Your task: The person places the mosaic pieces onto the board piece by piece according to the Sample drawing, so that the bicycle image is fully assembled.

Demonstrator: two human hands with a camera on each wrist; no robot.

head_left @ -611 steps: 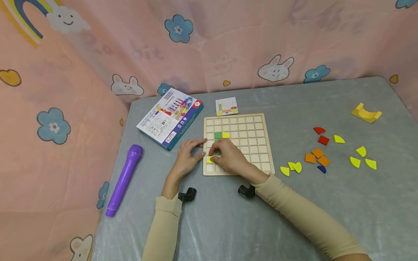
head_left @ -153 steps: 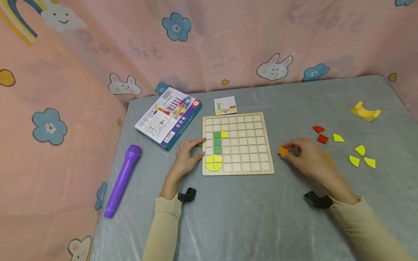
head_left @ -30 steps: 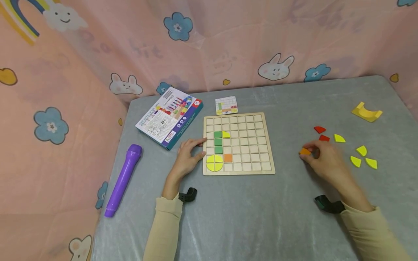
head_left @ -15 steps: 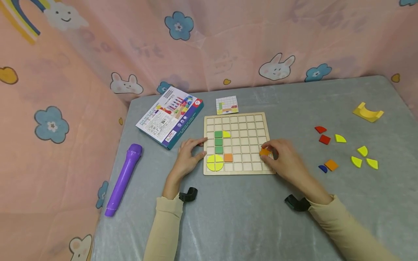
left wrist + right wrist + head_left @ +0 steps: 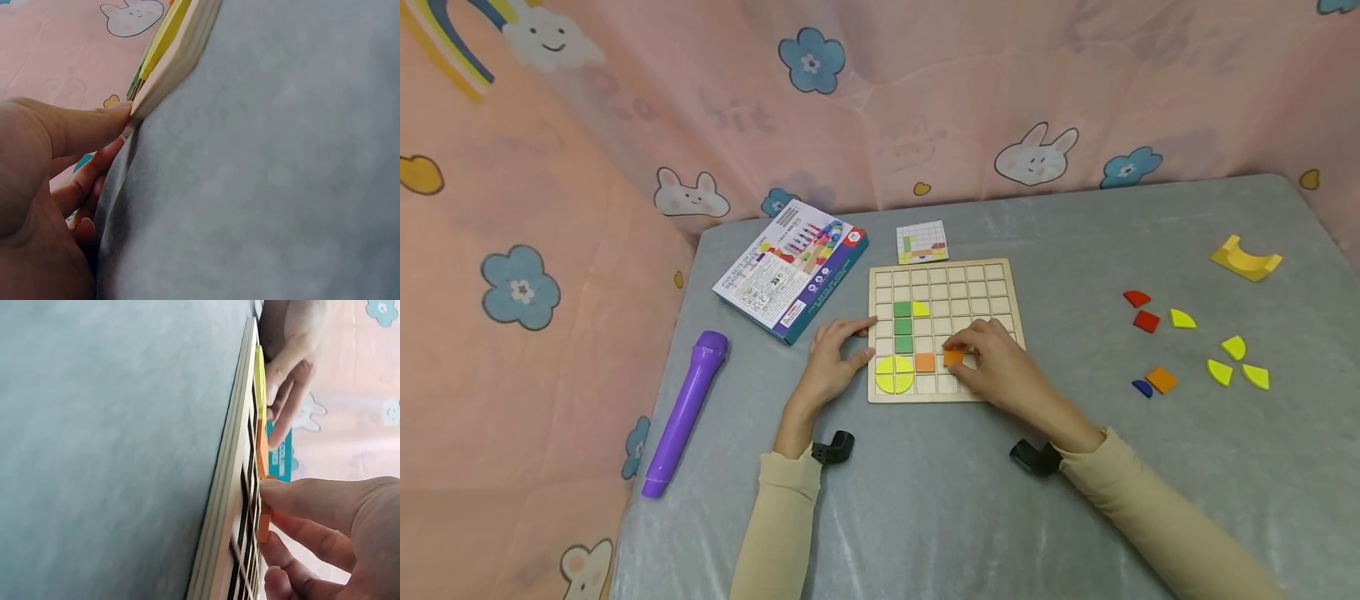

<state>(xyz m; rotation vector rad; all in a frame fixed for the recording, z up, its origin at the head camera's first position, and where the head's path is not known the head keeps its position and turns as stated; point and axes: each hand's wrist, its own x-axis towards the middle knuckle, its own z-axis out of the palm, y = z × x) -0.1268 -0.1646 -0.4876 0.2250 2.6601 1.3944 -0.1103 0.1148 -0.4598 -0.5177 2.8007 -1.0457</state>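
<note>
A wooden grid board (image 5: pixel 1017 367) lies on the grey table. My right hand (image 5: pixel 1003 367) pinches an orange square tile (image 5: pixel 952 357) between thumb and fingers, low over the lower middle of the board; the right wrist view shows this tile (image 5: pixel 265 526) right at the grid. Just left of it, another orange square (image 5: pixel 924 362) sits in a cell, beside a yellow circle (image 5: pixel 895 375) made of quarter pieces. Above are green squares (image 5: pixel 902 327) in a column and a yellow quarter (image 5: pixel 921 309). At the board's left edge, my left hand (image 5: pixel 829 358) rests its thumb and index fingertip.
Right of the board lie an orange square (image 5: pixel 1162 380), a blue half-round piece (image 5: pixel 1142 388), red pieces (image 5: pixel 1146 322), several yellow quarters (image 5: pixel 1219 372) and a yellow arch (image 5: pixel 1246 260). A pattern card (image 5: pixel 922 242), a box (image 5: pixel 790 271) and a purple microphone (image 5: pixel 687 414) lie around the board.
My right hand has carried the orange square leftward from the loose pieces to the board's lower middle. Earlier, the yellow circle and first orange square came onto the board. My left hand stays put.
</note>
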